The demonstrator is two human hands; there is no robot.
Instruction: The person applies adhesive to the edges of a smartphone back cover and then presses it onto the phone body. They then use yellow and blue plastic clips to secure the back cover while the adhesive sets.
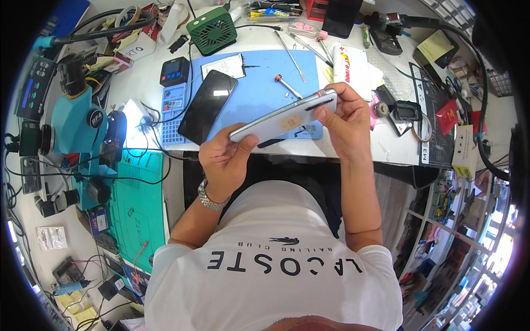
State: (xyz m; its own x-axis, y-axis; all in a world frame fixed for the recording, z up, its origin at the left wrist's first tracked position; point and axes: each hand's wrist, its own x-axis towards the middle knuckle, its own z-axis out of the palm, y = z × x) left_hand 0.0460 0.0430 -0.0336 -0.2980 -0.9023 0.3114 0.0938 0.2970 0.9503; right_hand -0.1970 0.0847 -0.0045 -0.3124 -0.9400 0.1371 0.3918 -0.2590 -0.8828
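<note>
The white table (381,148) bears a blue mat (256,91) (and green fan (214,34)).

Beyond the left grip (225,163) stands a green fan (212,33); left of that grip, a teal microscope (74,129); right of the right grip (349,121), a pale box (464,148).

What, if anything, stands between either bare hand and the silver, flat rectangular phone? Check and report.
Nothing visible: the bare left hand grips the silver, flat rectangular phone at one end, the bare right hand at the other. The glossy black phone lies beyond, not between them.
</note>
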